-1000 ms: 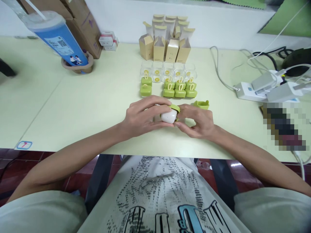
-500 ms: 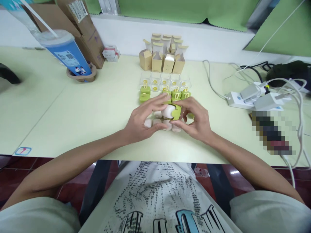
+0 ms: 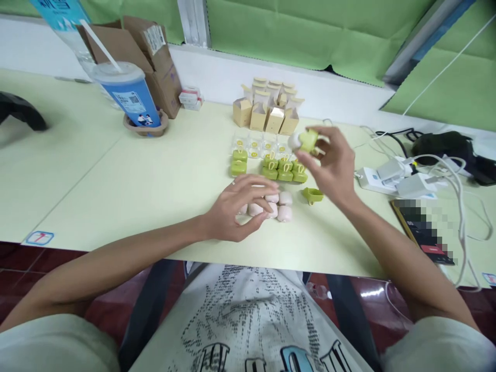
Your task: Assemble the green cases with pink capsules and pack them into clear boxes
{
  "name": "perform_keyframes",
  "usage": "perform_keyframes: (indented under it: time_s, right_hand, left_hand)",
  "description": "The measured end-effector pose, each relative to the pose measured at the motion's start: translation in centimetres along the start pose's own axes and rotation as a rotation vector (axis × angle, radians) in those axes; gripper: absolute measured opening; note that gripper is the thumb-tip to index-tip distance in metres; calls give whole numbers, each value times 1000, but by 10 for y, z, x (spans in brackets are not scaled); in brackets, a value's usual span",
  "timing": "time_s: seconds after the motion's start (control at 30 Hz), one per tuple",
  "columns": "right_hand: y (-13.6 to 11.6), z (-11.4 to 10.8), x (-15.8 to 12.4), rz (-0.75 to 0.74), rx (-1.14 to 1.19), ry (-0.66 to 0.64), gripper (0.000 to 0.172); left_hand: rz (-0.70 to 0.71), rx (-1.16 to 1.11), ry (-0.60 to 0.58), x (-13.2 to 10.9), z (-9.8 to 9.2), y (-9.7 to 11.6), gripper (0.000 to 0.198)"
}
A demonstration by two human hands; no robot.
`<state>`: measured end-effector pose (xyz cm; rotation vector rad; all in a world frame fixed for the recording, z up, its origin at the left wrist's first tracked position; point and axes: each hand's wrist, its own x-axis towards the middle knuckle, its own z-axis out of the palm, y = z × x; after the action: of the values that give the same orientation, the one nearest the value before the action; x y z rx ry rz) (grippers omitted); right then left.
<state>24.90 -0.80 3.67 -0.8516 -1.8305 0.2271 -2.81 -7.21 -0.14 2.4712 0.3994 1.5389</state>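
Note:
My right hand [image 3: 333,160] is raised over the right side of the group, its fingers and thumb pinching a green holder with a rounded white piece [image 3: 304,140] sticking out of its left end. My left hand [image 3: 240,206] hovers low with fingers curved and thumb apart, holding nothing visible. Under and beside its fingertips lie several pinkish-white rounded pieces [image 3: 284,213], partly hidden by the hand. A lone green holder [image 3: 312,195] with an open hollow rests to their right. Behind stand rows of green holders with pale loops [image 3: 285,173].
Clear plastic boxes with yellow round marks [image 3: 254,139] and open kraft cartons [image 3: 258,116] stand farther back. To the left are a blue drink cup [image 3: 135,98] and a cardboard box [image 3: 166,77]. A power strip [image 3: 374,178] with cables and a phone [image 3: 424,232] lie right.
My right hand has lifted the green holder with its white piece up and to the right, away from my left hand. My left hand has let go and stays low. The view has shifted.

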Motion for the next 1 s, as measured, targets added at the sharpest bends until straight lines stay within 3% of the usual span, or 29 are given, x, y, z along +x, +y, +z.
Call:
perform_keyframes:
  time_s: [0.07,0.13,0.23,0.37,0.53,1.0]
  right_hand:
    - [17,-1,36,-7,-71,-86,53]
    - [28,6,67,-52,-145,-222,54]
    - [26,29,89,-52,-264,-427,52]
    - [3,59,83,21,-424,-662,49]
    - [-16,74,71,71,-607,-808,54]
    - [-16,83,66,53,-696,-810,40]
  left_hand:
    - [-47,56,93,2,-7,-7,32]
    - [-205,132,197,2,-18,-25,19]
    - [-521,180,237,-2,-31,-64,31]
    - [-764,131,182,-13,-35,-103,39]
    - [-794,66,123,-16,-30,-109,38]
    - [-787,45,84,-15,-31,-108,36]
